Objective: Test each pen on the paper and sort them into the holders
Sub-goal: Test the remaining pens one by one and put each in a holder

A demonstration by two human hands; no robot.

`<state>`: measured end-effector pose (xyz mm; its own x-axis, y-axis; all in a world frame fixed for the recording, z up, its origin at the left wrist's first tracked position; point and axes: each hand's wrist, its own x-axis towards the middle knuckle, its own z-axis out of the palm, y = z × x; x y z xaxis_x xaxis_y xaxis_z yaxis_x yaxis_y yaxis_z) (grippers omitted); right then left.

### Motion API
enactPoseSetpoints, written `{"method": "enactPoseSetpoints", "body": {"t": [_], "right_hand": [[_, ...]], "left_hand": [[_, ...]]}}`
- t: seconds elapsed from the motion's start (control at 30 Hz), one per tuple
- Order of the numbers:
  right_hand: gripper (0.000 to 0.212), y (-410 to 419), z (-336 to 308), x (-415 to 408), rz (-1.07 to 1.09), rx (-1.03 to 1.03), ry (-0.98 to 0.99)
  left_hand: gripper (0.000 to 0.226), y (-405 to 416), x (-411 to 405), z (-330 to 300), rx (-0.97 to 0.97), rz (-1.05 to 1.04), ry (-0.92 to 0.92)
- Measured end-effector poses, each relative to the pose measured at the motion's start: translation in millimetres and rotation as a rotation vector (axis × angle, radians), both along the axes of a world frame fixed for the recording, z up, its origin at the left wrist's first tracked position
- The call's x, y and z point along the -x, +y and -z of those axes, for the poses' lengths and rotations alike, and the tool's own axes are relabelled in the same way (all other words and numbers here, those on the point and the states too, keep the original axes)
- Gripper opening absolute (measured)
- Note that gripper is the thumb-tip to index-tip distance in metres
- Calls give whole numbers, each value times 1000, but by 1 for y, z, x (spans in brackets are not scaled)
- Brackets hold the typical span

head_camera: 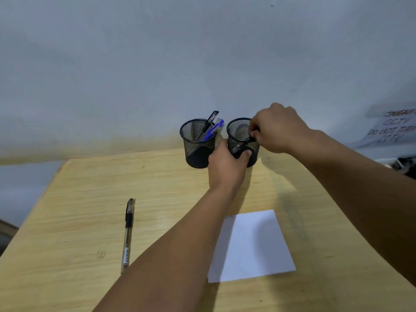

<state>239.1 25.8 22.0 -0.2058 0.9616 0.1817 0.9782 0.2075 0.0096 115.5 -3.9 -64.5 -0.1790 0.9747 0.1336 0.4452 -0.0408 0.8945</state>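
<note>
Pens numbered four or so: one black pen (129,233) lay alone on the tabletop (67,221), about three stood in the left holder (198,143), another hung pinched in the right hand (278,129) over the right holder (239,134), which the left hand (226,167) grasped beside one paper (251,246).

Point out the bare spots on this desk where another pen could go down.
Bare wood lies between the lone pen and the desk's left edge, and in front of the left holder. It is crowded around the right holder, where both hands work, and beside the paper under the left forearm.
</note>
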Motion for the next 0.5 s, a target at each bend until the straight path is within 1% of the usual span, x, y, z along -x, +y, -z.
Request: {"method": "enactPoseSetpoints", "body": {"t": [0.13, 0.23, 0.3, 0.37, 0.43, 0.5], "right_hand": [[25, 4, 1, 3, 22, 7, -77], [26, -3, -3, 1, 13, -37, -15], [26, -14, -6, 1, 4, -132, 73], [24, -29, -5, 5, 3, -201, 209], [20, -49, 1, 12, -8, -206, 398], [19, -69, 13, 29, -19, -130, 562]], "left_hand": [[34, -2, 1, 2, -8, 23, 2], [32, -6, 6, -1, 14, 49, 38], [33, -14, 14, -8, 24, 66, 61], [37, -28, 28, -12, 27, 100, 72], [38, -45, 50, -12, 26, 153, 126], [36, -62, 78, -9, 31, 184, 210]]}}
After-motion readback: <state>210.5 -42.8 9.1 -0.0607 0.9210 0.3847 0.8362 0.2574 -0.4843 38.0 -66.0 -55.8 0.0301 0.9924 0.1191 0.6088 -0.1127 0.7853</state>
